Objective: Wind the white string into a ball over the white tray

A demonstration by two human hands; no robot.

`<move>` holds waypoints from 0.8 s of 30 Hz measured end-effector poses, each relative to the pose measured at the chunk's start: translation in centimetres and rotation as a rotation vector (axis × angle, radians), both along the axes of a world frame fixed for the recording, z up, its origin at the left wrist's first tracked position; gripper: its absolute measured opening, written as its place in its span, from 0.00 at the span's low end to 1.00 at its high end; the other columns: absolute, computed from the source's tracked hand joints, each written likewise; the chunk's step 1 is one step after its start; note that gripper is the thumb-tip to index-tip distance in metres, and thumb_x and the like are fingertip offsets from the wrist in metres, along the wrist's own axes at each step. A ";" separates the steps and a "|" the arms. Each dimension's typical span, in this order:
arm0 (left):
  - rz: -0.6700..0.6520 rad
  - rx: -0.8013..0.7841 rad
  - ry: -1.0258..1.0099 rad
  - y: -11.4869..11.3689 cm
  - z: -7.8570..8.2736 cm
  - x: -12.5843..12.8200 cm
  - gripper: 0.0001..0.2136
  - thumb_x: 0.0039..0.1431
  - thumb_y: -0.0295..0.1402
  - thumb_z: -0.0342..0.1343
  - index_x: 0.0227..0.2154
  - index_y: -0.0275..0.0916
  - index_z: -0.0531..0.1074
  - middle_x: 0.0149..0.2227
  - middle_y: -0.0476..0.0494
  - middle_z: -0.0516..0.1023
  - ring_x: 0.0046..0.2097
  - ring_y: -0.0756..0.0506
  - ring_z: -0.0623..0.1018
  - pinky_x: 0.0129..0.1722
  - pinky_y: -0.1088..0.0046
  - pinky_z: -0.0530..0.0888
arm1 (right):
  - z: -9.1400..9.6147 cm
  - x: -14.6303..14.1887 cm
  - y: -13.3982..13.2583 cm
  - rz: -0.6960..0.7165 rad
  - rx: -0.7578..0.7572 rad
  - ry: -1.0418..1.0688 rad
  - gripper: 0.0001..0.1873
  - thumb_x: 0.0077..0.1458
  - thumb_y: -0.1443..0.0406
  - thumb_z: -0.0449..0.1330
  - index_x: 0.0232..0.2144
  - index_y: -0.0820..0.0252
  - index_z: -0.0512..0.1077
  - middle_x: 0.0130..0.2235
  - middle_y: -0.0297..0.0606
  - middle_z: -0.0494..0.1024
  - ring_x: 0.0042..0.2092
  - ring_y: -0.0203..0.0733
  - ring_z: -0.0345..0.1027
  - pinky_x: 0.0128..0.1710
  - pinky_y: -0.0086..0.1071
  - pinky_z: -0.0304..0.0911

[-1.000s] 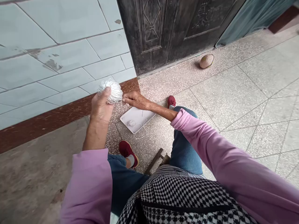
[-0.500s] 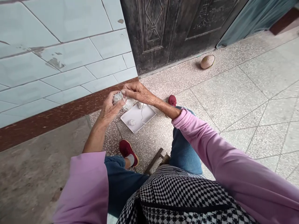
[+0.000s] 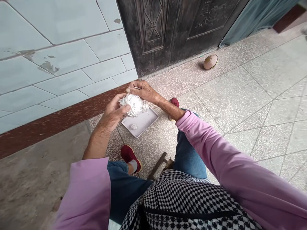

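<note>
In my left hand (image 3: 110, 115) is a bundle of white yarn (image 3: 134, 104), with the fingers behind it and the thumb across its front. Just above the bundle, my right hand (image 3: 141, 90) is closed in a pinch, and a thin white strand shows at its fingers. Below both hands a shallow white tray (image 3: 151, 115) rests on the floor. A small ball of white yarn (image 3: 133, 127) lies in the tray, with a loose strand near it. The bundle covers the tray's far corner.
A tiled wall (image 3: 72, 73) with a brown base strip rises at the left. A dark carved door (image 3: 177, 35) stands ahead. On the floor near it lies a round tan object (image 3: 210, 62). My red shoes (image 3: 128, 154) flank the tray, and a wooden frame piece (image 3: 157, 166) is between my legs.
The yarn bundle has turned in my left hand and now shows a fuller, looser side. My right hand has shifted slightly up. The whole view has moved a little.
</note>
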State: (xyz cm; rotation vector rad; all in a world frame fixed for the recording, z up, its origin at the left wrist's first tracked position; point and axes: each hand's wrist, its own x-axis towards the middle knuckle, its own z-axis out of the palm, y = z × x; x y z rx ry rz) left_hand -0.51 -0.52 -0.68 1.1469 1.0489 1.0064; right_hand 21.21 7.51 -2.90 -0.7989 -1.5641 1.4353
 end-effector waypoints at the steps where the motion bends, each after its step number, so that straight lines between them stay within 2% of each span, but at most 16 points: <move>1: 0.017 -0.016 -0.047 0.0 0.2 0.3 0.40 0.39 0.57 0.95 0.53 0.47 0.88 0.50 0.35 0.90 0.44 0.33 0.88 0.40 0.59 0.88 | -0.1 -0.2 0.1 -0.019 -0.045 0.008 0.35 0.79 0.42 0.82 0.34 0.55 0.70 0.31 0.27 0.68 0.35 0.36 0.55 0.34 0.30 0.54; 3: 0.048 -0.016 -0.138 0.2 0.6 0.9 0.41 0.37 0.55 0.95 0.53 0.46 0.87 0.52 0.34 0.90 0.49 0.30 0.91 0.44 0.55 0.91 | -0.3 -0.7 0.1 -0.042 -0.125 0.008 0.35 0.80 0.46 0.82 0.33 0.53 0.67 0.29 0.25 0.65 0.33 0.36 0.52 0.32 0.30 0.52; 5: 0.087 0.012 -0.221 0.4 1.0 1.4 0.41 0.39 0.55 0.94 0.54 0.44 0.85 0.53 0.32 0.90 0.58 0.25 0.91 0.53 0.50 0.93 | -0.3 -0.9 -0.2 -0.048 -0.153 -0.029 0.32 0.84 0.54 0.78 0.33 0.53 0.65 0.28 0.23 0.62 0.33 0.35 0.51 0.33 0.30 0.52; 8: 0.174 0.061 -0.263 0.8 1.1 1.8 0.40 0.44 0.55 0.92 0.55 0.41 0.84 0.52 0.31 0.89 0.67 0.23 0.87 0.62 0.45 0.91 | -0.1 -0.8 -0.9 -0.051 -0.054 -0.152 0.24 0.83 0.69 0.69 0.32 0.56 0.67 0.29 0.23 0.62 0.35 0.32 0.55 0.38 0.30 0.53; 11: 0.269 0.099 -0.225 1.3 0.6 1.5 0.40 0.42 0.55 0.93 0.52 0.42 0.82 0.52 0.33 0.88 0.67 0.25 0.84 0.65 0.43 0.88 | 0.7 -0.6 -1.9 -0.050 0.075 -0.293 0.23 0.78 0.75 0.66 0.30 0.55 0.65 0.31 0.26 0.65 0.38 0.35 0.60 0.43 0.33 0.56; 15: 0.403 0.141 -0.189 2.0 -0.2 0.2 0.44 0.37 0.55 0.96 0.50 0.44 0.78 0.55 0.39 0.86 0.63 0.31 0.83 0.65 0.47 0.86 | 1.9 -1.0 -3.5 0.073 0.123 -0.396 0.21 0.84 0.74 0.63 0.33 0.57 0.70 0.35 0.31 0.73 0.42 0.38 0.67 0.48 0.35 0.60; 19: 0.481 0.110 -0.115 2.5 -1.0 -1.2 0.49 0.33 0.52 0.97 0.53 0.45 0.74 0.57 0.40 0.84 0.60 0.35 0.82 0.58 0.54 0.84 | 2.6 -1.5 -4.8 0.191 0.163 -0.397 0.21 0.89 0.72 0.64 0.36 0.60 0.73 0.35 0.30 0.73 0.42 0.39 0.67 0.49 0.34 0.61; 22: 0.495 0.097 -0.006 2.9 -1.9 -2.1 0.53 0.32 0.50 0.97 0.59 0.45 0.73 0.57 0.40 0.84 0.56 0.37 0.81 0.51 0.60 0.81 | 3.0 -1.3 -4.9 0.193 0.186 -0.338 0.20 0.93 0.66 0.64 0.39 0.60 0.76 0.35 0.30 0.71 0.41 0.39 0.65 0.46 0.34 0.61; 24: 0.461 0.110 0.077 3.1 -2.6 -2.4 0.53 0.34 0.51 0.97 0.60 0.44 0.73 0.56 0.41 0.84 0.54 0.38 0.81 0.51 0.60 0.80 | 3.0 -0.9 -4.3 0.157 0.195 -0.293 0.22 0.94 0.61 0.65 0.39 0.59 0.76 0.34 0.30 0.69 0.40 0.40 0.63 0.45 0.34 0.61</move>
